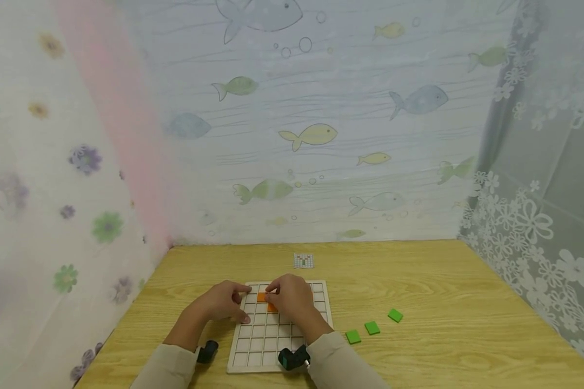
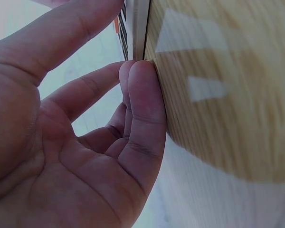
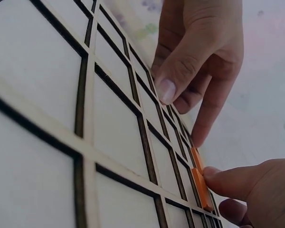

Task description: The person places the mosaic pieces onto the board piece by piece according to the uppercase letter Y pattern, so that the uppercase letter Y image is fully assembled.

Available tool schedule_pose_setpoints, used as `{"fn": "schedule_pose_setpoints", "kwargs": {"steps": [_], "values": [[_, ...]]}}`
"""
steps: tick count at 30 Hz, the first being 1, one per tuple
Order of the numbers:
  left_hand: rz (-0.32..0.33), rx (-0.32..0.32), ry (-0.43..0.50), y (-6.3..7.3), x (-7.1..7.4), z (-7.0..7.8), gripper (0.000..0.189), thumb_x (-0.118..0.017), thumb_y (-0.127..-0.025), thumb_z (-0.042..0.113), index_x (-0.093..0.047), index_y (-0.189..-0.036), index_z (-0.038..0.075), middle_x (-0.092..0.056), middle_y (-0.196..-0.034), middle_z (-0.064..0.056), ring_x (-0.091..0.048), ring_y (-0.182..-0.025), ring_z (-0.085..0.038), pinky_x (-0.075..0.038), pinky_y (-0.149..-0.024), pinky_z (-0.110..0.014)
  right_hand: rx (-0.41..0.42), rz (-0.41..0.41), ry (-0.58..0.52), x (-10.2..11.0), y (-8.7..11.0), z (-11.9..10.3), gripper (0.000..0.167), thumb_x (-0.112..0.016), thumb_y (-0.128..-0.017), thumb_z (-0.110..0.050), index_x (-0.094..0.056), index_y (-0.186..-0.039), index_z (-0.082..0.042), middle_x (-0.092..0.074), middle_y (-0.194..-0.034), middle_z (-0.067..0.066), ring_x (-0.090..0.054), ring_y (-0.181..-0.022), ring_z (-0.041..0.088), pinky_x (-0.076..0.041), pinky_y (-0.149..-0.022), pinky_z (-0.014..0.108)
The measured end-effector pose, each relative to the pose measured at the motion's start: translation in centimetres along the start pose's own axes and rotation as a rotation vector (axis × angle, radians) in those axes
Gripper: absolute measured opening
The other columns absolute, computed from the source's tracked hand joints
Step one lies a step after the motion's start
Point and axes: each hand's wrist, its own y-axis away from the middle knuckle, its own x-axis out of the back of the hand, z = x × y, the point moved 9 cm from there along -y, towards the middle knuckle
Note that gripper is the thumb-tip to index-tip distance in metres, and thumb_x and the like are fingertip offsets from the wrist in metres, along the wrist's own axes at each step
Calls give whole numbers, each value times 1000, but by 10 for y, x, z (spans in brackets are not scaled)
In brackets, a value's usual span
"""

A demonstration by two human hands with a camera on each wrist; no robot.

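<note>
A pale wooden grid board (image 1: 256, 344) lies on the table with square cells. My left hand (image 1: 224, 301) steadies its left side: the thumb rests on the top face, the index reaches toward the far corner, and the other fingers curl against the edge in the left wrist view. Over the far part of the board, my right hand (image 1: 294, 297) has thumb and index at an orange tile (image 3: 202, 190), which slants above its cell in the right wrist view. Another orange tile (image 1: 261, 297) sits beside those fingertips. An orange sliver (image 1: 312, 296) shows right of that hand.
Three green tiles (image 1: 372, 328) lie apart on the table right of the board. Behind the board is a small card with a coloured grid pattern (image 1: 304, 261). Patterned curtains (image 1: 311, 135) hang around the wooden table (image 1: 438, 302).
</note>
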Motion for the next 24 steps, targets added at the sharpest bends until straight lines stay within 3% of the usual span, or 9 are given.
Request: {"fn": "schedule_pose_setpoints", "kwargs": {"steps": [6, 13, 24], "values": [[2, 5, -2, 0, 0, -1, 77, -94, -75, 15, -62, -145, 9, -59, -91, -7, -50, -74, -19, -41, -63, -33, 5, 30, -10, 8, 0, -2, 11, -83, -89, -30, -84, -99, -24, -65, -79, -12, -55, -69, 7, -46, -62, 30], [2, 18, 16, 1, 0, 0, 77, -94, -75, 14, -62, -145, 10, -58, -93, -8, -50, -74, -20, -41, -63, -34, -48, 38, -106, 18, 0, 6, 8, -80, -92, -23, -82, -95, -17, -63, -78, -6, -54, -68, 12, -45, -60, 30], [16, 28, -3, 1, 2, -1, 77, -95, -74, 15, -63, -144, 12, -59, -99, -7, -52, -82, -21, -43, -67, -36, -75, 39, -187, 25, 0, 10, 5, -79, -92, -21, -80, -89, -17, -64, -80, -4, -56, -69, 15, -47, -60, 33]]}}
